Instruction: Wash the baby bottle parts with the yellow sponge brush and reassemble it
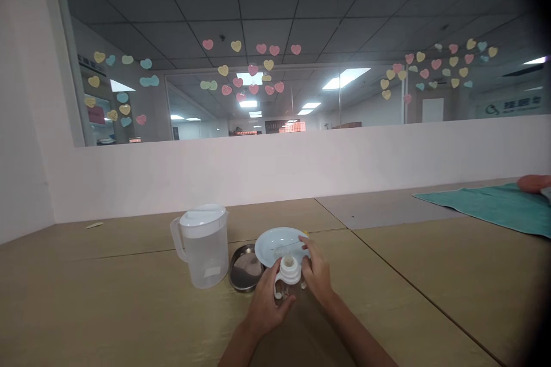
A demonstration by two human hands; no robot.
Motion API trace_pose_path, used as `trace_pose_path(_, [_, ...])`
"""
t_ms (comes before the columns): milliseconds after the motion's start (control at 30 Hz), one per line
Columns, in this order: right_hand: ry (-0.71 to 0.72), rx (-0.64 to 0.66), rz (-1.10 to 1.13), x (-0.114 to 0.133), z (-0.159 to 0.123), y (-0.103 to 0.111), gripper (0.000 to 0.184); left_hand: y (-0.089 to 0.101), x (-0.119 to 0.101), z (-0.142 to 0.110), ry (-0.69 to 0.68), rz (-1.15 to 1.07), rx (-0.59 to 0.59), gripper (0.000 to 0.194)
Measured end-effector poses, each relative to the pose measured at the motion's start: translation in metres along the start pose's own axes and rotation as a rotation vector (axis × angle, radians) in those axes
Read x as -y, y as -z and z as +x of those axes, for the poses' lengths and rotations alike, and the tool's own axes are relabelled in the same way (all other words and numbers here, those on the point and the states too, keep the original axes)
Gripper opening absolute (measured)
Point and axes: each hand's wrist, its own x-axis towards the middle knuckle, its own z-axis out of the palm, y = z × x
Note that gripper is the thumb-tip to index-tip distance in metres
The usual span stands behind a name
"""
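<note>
A small baby bottle point(287, 275) with a white cap and handles stands on the tan table between my hands. My left hand point(266, 304) wraps round its left handle and body. My right hand point(317, 276) grips the white cap from the right with curled fingers. Just behind the bottle lies a pale blue plate point(275, 242).
A frosted plastic pitcher point(203, 252) with a white lid stands left of the bottle. A round steel bowl point(244, 268) sits between pitcher and plate. A teal towel point(495, 206) lies far right. A low white wall point(275, 166) with windows runs behind the table point(430, 275).
</note>
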Motion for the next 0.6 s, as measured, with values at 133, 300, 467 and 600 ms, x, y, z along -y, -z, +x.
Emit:
trace_pose_path(133, [-0.007, -0.073, -0.081, 0.003, 0.002, 0.005, 0.029, 0.001, -0.003, -0.001, -0.004, 0.017, 0.027, 0.074])
trace_pose_path(300, [0.297, 0.118, -0.05, 0.016, -0.001, 0.005, 0.035, 0.0, -0.004, -0.002, -0.004, -0.013, 0.035, 0.074])
trace_pose_path(467, [0.191, -0.021, -0.083, 0.006, 0.003, 0.006, 0.03, 0.001, -0.003, -0.002, -0.003, 0.007, 0.045, 0.074])
trace_pose_path(600, [0.197, 0.028, -0.068, 0.007, 0.001, 0.009, 0.029, 0.002, -0.004, -0.001, -0.01, 0.007, 0.046, 0.074])
